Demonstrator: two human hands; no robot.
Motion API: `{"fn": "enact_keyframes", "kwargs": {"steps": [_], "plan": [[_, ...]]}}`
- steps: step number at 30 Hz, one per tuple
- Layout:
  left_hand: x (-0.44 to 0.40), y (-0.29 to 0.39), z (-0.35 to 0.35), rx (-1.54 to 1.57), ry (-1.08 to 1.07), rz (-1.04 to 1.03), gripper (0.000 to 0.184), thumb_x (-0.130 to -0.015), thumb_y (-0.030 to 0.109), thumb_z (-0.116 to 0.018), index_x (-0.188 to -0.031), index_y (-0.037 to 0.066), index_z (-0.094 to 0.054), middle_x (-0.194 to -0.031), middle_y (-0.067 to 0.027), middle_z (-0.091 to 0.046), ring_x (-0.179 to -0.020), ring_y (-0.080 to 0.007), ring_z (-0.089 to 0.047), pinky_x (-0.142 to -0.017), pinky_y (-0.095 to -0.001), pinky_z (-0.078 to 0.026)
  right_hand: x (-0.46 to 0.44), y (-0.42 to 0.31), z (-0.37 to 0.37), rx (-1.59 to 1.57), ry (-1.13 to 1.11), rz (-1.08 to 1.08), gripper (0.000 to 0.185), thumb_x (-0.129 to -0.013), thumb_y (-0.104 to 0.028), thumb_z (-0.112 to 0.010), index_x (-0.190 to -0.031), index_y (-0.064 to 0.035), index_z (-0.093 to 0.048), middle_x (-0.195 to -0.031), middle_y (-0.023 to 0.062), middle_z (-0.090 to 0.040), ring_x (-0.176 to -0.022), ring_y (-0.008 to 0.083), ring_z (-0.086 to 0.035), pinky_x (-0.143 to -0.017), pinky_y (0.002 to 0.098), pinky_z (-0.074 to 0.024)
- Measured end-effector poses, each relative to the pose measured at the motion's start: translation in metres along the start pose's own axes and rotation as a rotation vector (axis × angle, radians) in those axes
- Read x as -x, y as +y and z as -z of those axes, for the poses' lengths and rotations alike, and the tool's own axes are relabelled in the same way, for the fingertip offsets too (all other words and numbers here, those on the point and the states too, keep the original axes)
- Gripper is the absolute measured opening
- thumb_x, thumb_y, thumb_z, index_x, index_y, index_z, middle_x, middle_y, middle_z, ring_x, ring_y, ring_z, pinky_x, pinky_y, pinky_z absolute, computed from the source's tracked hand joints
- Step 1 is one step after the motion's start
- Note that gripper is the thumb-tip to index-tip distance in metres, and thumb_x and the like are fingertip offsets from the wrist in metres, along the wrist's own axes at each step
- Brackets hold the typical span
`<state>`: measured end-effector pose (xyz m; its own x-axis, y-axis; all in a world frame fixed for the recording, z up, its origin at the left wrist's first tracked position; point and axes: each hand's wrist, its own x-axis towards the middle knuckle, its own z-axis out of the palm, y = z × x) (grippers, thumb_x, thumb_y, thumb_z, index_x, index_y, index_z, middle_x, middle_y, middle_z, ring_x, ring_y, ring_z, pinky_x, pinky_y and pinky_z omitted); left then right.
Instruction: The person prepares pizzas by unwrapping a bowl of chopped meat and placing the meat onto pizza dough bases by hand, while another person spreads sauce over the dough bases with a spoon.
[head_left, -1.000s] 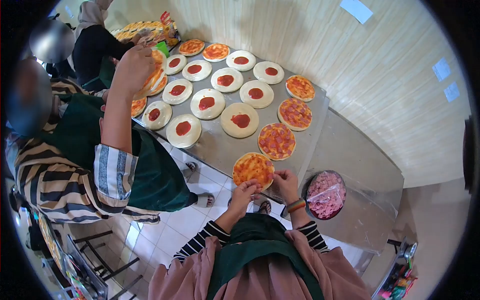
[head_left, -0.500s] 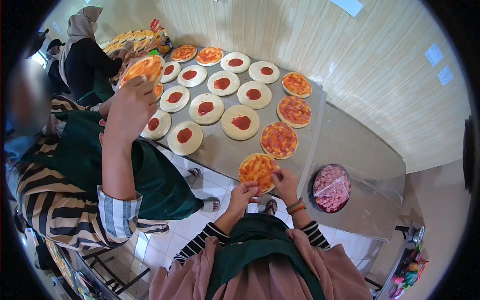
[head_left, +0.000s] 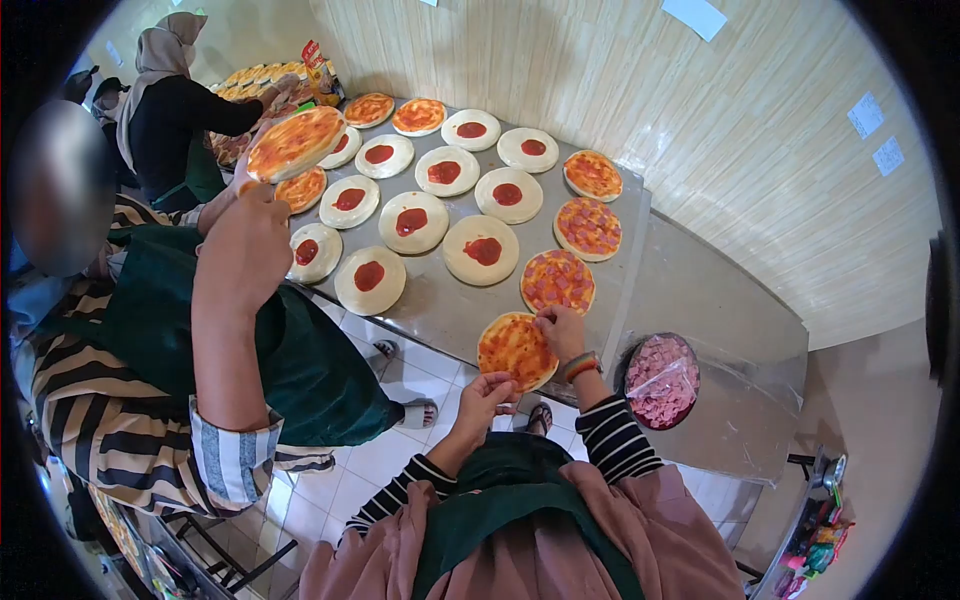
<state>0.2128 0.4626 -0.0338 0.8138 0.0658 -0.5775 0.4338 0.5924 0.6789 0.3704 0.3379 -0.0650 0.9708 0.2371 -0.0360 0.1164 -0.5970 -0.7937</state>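
A sauced pizza base (head_left: 515,345) lies at the table's near edge in front of me, with orange-red sauce and pale streaks. My left hand (head_left: 485,400) is at its near rim, fingers curled and thumb pressed in; whatever it grips is hidden. Over the base's right rim, my right hand (head_left: 562,333) has its fingertips pinched together, and anything between them is too small to make out. Just beyond it lies a pizza topped with pink diced meat (head_left: 557,282), with another diced-meat pizza (head_left: 588,229) farther back.
Several dough rounds with red sauce dollops (head_left: 481,250) cover the metal table (head_left: 455,315). A bowl of pink diced meat (head_left: 662,385), partly under plastic, stands at right. On my left, a co-worker in striped sleeves (head_left: 240,260) holds up a sauced base (head_left: 297,143). Another person (head_left: 175,110) works behind.
My right hand has moved up and away from me along the base's right rim. My left hand has barely shifted. The co-worker's raised hand has come down from the lifted base.
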Motion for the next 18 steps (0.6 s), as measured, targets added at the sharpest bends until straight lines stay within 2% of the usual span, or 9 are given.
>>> {"fn": "enact_keyframes", "kwargs": {"steps": [4, 6, 9, 12, 13, 16, 18], "plan": [[0.006, 0.004, 0.009, 0.015, 0.044, -0.014, 0.022, -0.081, 0.010, -0.055, -0.100, 0.002, -0.047, -0.092, -0.0074, -0.057, -0.072, -0.0127, -0.057, -0.059, -0.0234, -0.049, -0.010, 0.000, -0.010, 0.087, 0.004, 0.113, 0.008, -0.065, -0.005, -0.061, -0.073, -0.0024, -0.062, -0.066, 0.0128, -0.061, -0.060, 0.0250, -0.060, -0.060, 0.0311, -0.0468], [0.009, 0.005, 0.010, 0.030, 0.058, -0.025, 0.022, -0.081, 0.010, -0.055, -0.100, 0.003, -0.048, -0.090, -0.0067, -0.058, -0.072, -0.0128, -0.057, -0.058, -0.0233, -0.048, -0.010, 0.002, -0.013, 0.185, -0.044, 0.112, 0.008, -0.062, -0.007, -0.060, -0.068, -0.0016, -0.059, -0.066, 0.0147, -0.058, -0.067, 0.0298, -0.057, -0.063, 0.0363, -0.0452], [0.010, 0.006, 0.009, 0.044, 0.073, -0.035, 0.021, -0.080, 0.010, -0.055, -0.099, 0.003, -0.049, -0.088, -0.0057, -0.058, -0.071, -0.0127, -0.057, -0.056, -0.0230, -0.048, -0.013, 0.008, -0.021, 0.319, 0.059, 0.230, 0.006, -0.064, -0.006, -0.062, -0.069, -0.0030, -0.060, -0.072, 0.0120, -0.056, -0.066, 0.0280, -0.056, -0.062, 0.0367, -0.0447], [0.009, 0.005, 0.004, 0.024, 0.063, -0.026, 0.020, -0.080, 0.010, -0.055, -0.099, 0.004, -0.049, -0.089, -0.0056, -0.058, -0.071, -0.0125, -0.056, -0.055, -0.0228, -0.047, -0.006, -0.006, -0.012, 0.320, 0.140, 0.278, 0.009, -0.065, -0.007, -0.062, -0.070, -0.0029, -0.057, -0.074, 0.0117, -0.052, -0.068, 0.0276, -0.053, -0.061, 0.0368, -0.0436], [0.008, 0.004, 0.003, 0.009, 0.071, -0.029, 0.020, -0.080, 0.009, -0.055, -0.099, 0.004, -0.049, -0.089, -0.0056, -0.058, -0.071, -0.0124, -0.056, -0.054, -0.0227, -0.047, -0.001, -0.009, -0.005, 0.337, 0.162, 0.252, 0.009, -0.065, -0.007, -0.062, -0.070, -0.0029, -0.057, -0.074, 0.0117, -0.052, -0.068, 0.0276, -0.053, -0.061, 0.0368, -0.0436], [0.006, -0.001, -0.001, 0.007, 0.029, 0.007, 0.021, -0.080, 0.009, -0.056, -0.099, 0.004, -0.049, -0.090, -0.0064, -0.058, -0.070, -0.0123, -0.056, -0.053, -0.0226, -0.047, 0.035, -0.030, 0.037, 0.117, 0.246, 0.180, 0.008, -0.070, -0.009, -0.058, -0.073, -0.0036, -0.054, -0.076, 0.0118, -0.052, -0.070, 0.0301, -0.052, -0.061, 0.0380, -0.0418], [0.007, 0.001, -0.008, -0.006, 0.035, 0.026, 0.021, -0.080, 0.009, -0.056, -0.099, 0.003, -0.049, -0.090, -0.0075, -0.057, -0.069, -0.0124, -0.056, -0.053, -0.0227, -0.048, 0.066, -0.001, 0.060, 0.142, 0.342, 0.128, 0.008, -0.070, -0.008, -0.058, -0.075, -0.0032, -0.054, -0.077, 0.0118, -0.052, -0.070, 0.0299, -0.052, -0.061, 0.0377, -0.0416]]}}
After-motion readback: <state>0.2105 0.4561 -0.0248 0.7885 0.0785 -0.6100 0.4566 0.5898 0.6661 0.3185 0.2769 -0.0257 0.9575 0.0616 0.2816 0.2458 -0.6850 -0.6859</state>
